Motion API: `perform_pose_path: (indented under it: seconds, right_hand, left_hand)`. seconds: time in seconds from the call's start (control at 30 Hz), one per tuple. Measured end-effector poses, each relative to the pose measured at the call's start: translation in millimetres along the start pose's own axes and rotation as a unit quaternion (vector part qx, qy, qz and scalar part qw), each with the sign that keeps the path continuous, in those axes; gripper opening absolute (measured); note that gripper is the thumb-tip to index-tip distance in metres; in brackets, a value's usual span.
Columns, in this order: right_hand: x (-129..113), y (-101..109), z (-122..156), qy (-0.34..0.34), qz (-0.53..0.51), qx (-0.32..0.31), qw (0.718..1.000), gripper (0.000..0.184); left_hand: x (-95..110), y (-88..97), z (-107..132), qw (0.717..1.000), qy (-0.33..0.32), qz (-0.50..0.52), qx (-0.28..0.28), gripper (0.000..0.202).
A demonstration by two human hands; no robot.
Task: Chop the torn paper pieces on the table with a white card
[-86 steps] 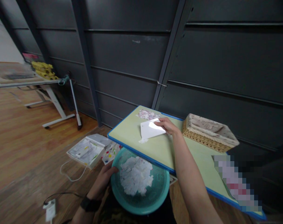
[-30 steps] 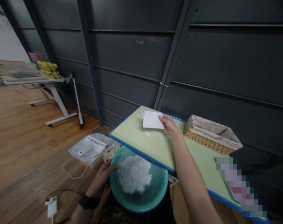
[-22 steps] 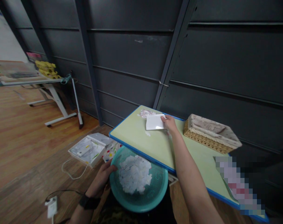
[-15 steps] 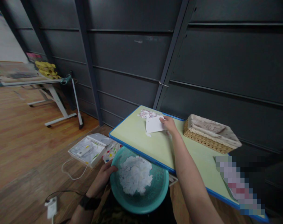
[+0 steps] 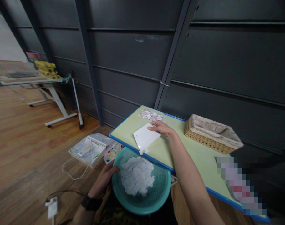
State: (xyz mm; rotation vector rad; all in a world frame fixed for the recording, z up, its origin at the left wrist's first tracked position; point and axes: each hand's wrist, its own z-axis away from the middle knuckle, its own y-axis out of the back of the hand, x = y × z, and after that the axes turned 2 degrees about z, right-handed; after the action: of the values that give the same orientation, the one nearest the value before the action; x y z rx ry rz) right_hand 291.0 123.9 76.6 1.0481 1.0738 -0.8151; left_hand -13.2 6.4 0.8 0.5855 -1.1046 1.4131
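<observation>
My right hand (image 5: 161, 128) grips a flat white scraper card (image 5: 145, 136) with a small hole in one corner, tilted on the pale green tabletop (image 5: 124, 128). A few white paper scraps (image 5: 144, 151) lie at its lower edge, by the table's blue rim. Behind the card is a pile of torn paper pieces (image 5: 152, 115). My left hand (image 5: 109, 174) holds the left rim of a teal plastic colander (image 5: 161, 187), which sits just under the table's near edge. A heap of white paper scraps (image 5: 137, 175) fills its middle.
A lined wicker basket (image 5: 210, 142) stands on the table's right part, with a blurred-out item (image 5: 241, 186) near it. On the floor at left are an open white box (image 5: 88, 151) and a power strip (image 5: 52, 207). A dark panelled wall (image 5: 130, 53) rises behind.
My right hand has drawn the white card toward the table's near edge and left, with a few scraps ahead of it. My left hand still holds the colander.
</observation>
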Motion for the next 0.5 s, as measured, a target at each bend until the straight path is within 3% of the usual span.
perform_pose_path:
  seconds: [0.27, 0.5]
  right_hand:
    - [7.1, 24.4, 9.5, -0.029, -0.024, 0.045, 0.998, 0.039]
    - [3.5, 2.1, 2.1, -0.024, 0.013, -0.026, 0.999, 0.037]
  left_hand:
    - [-3.9, 4.0, -4.6, 0.999, -0.003, -0.001, -0.032, 0.054]
    - [-3.1, 3.2, -3.5, 1.000, 0.001, -0.003, -0.031, 0.054]
